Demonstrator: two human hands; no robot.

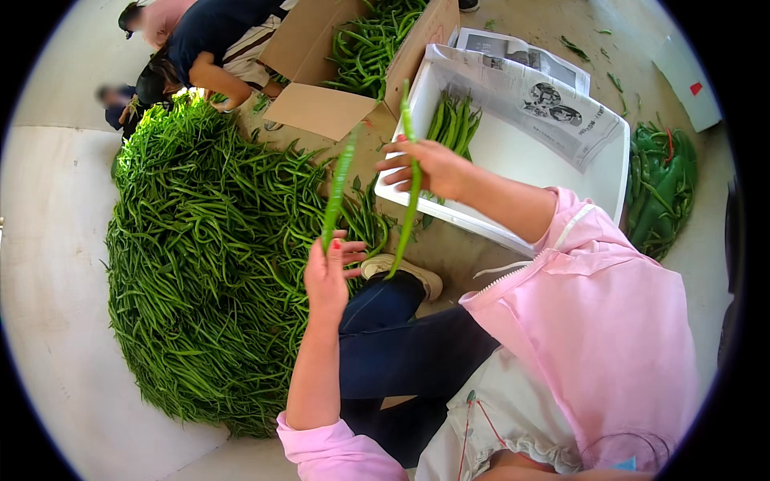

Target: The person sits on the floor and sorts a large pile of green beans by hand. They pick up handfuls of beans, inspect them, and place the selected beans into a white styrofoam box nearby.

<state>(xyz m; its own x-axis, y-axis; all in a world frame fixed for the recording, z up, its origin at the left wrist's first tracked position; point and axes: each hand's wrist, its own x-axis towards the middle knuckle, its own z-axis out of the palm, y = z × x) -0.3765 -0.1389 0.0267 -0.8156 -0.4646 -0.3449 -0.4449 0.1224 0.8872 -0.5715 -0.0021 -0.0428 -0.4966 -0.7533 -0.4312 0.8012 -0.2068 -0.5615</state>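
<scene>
Between thumb and fingers, my left hand (328, 276) grips a long green chili pepper (339, 186), which points up and away from me. My right hand (430, 168) is closed around another long green chili pepper (409, 216), slightly blurred, hanging down toward my knee. Left of my legs rises a big heap of green chili peppers (210, 258). Just beyond my right hand, a white foam box (505, 168) lined partly with newspaper (535, 102) holds a small bundle of peppers (452, 123) laid side by side at its left end.
An open cardboard box (328, 111) full of green peppers stands ahead. A bent-over person in a dark shirt (210, 36) works behind the heap, with others farther back. A filled green mesh bag (662, 186) lies right of the foam box. My shoe (421, 273) is near the heap's edge.
</scene>
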